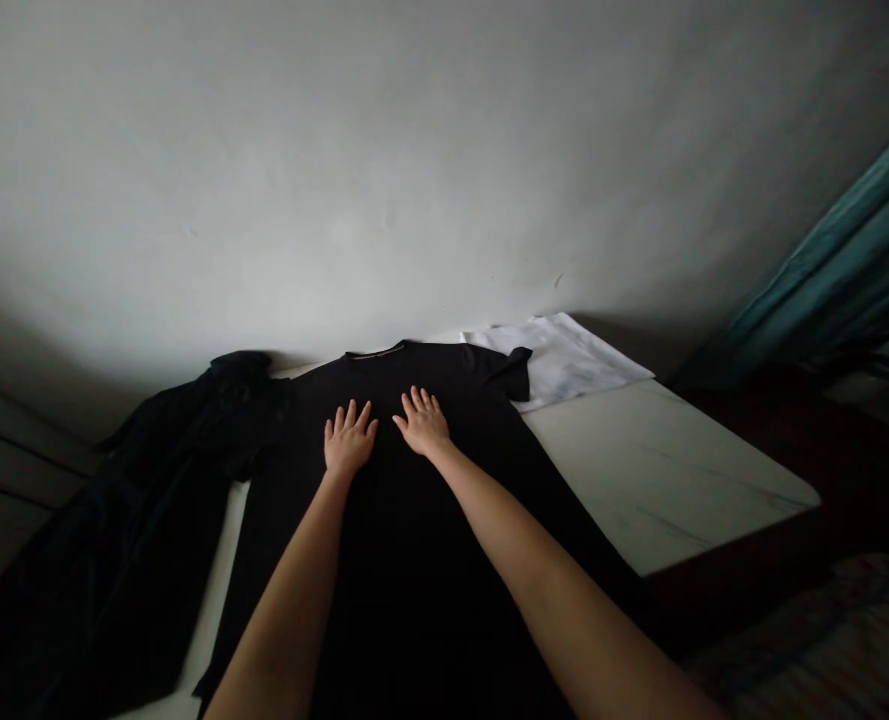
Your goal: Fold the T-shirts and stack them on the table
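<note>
A black short-sleeved T-shirt (406, 540) lies spread out on the white table (661, 470), its collar toward the wall. My left hand (349, 438) rests flat on the chest of the shirt, fingers spread. Beside it, a small gap to the right, my right hand (421, 422) also lies palm down on the fabric with its fingers apart. Neither hand grasps anything. The right sleeve of the shirt overlaps a folded white cloth (586, 355) at the back of the table. Deep shadow hides detail in the lower part of the shirt.
Dark garments (144, 500) are heaped along the left side of the table. A pale wall (414, 180) rises directly behind it. Teal curtain-like fabric (841, 240) hangs at the far right, and a patterned cloth (826, 640) shows at the lower right.
</note>
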Motion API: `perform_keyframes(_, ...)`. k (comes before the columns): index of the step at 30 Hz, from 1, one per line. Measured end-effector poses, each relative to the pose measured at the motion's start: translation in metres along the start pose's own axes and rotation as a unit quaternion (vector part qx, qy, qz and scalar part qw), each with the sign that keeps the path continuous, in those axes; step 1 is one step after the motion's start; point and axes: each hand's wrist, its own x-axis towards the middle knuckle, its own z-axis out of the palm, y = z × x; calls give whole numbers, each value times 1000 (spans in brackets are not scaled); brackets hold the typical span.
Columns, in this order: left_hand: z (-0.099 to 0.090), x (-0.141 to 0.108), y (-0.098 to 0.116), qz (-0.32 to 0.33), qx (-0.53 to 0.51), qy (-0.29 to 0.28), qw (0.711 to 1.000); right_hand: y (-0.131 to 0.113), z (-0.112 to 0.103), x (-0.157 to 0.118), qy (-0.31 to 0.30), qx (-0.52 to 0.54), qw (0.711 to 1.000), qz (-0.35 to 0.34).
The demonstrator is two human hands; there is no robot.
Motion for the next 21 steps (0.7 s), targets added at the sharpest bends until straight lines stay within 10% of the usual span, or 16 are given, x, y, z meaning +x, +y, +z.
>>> perform_keyframes(14, -29, -84, -96, -30, 42, -29, 998, 88, -101, -98, -39, -219, 970, 101)
perform_keyframes(21, -36, -92, -41, -34, 64, -24, 997, 23, -71, -90, -35, -225, 966, 123)
